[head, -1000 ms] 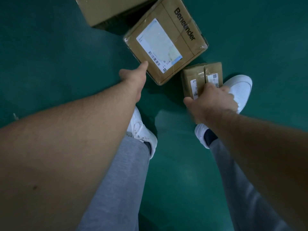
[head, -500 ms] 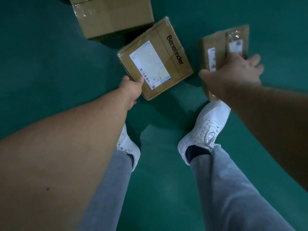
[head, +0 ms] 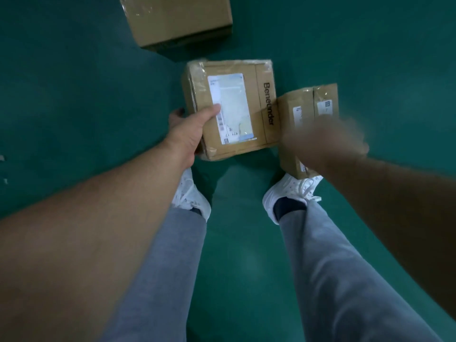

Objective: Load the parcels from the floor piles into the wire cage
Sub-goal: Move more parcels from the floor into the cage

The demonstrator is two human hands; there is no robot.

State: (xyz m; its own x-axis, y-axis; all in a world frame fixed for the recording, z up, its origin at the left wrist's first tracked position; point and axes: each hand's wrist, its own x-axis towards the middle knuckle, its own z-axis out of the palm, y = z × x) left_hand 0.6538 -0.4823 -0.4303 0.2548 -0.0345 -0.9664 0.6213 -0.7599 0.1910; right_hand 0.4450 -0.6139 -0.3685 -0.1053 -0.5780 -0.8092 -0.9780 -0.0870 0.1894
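My left hand (head: 190,134) grips the left edge of a flat brown "Beneunder" parcel (head: 256,134) with a white label, thumb on top, and holds it off the green floor. My right hand (head: 325,141), blurred with motion, holds a smaller taped brown parcel (head: 306,102) with two small labels, right beside the bigger one and touching its right edge. The wire cage is not in view.
A larger cardboard box (head: 177,18) stands on the green floor (head: 74,95) at the top, beyond the held parcels. My legs in grey trousers and white shoes (head: 286,191) are below the hands. Small white scraps (head: 2,157) lie at the left edge.
My left hand went from touching the Beneunder parcel's corner to gripping and lifting it. My right hand brought the small parcel down and left, against the bigger one.
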